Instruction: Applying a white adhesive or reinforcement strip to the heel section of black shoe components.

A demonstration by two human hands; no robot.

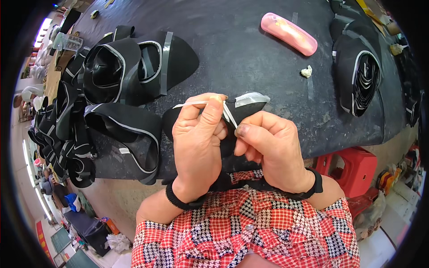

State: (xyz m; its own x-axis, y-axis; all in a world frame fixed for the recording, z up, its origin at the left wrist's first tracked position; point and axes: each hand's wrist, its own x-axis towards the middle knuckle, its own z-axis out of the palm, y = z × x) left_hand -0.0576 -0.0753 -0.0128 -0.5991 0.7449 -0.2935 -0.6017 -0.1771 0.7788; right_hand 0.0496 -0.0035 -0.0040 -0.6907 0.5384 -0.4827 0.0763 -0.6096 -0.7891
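Near the table's front edge, my left hand (199, 134) pinches a narrow white strip (230, 115) between thumb and fingers. My right hand (272, 145) sits just beside it, thumb and forefinger closed on the strip's lower end. One end of the strip sticks out to the left past my left fingers. Beneath both hands lies a black fabric piece (243, 111), with a shiny clear tape-like patch (251, 98) at its far right tip. My hands hide most of that piece.
Black fabric pieces with pale edging (118, 73) are heaped on the left of the dark table (228, 53). A pink case (289, 34) and a crumpled white scrap (306, 71) lie farther back. Stacked black pieces (362, 67) stand at right, above a red plastic stool (353, 169).
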